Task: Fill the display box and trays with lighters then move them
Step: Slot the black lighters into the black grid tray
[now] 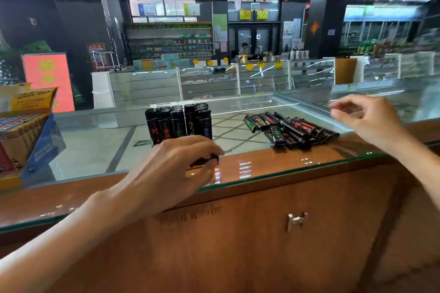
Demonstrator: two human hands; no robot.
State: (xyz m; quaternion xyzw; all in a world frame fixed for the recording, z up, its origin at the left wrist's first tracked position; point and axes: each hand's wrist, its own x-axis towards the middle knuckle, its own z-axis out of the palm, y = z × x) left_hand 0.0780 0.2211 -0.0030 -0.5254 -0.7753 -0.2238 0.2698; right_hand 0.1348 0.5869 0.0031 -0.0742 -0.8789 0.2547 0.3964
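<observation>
Several black lighters stand upright, packed in rows, on the glass counter top. My left hand rests on the counter right in front of them, curled over their near base, with a dark edge of a tray or lighter showing under the fingertips. A loose pile of black lighters lies flat to the right. My right hand hovers above and to the right of that pile, fingers spread, holding nothing.
A yellow and blue display box of lighters stands at the left edge of the counter. The glass counter tops a wooden cabinet with a metal latch. Glass showcases and shop shelves stand behind.
</observation>
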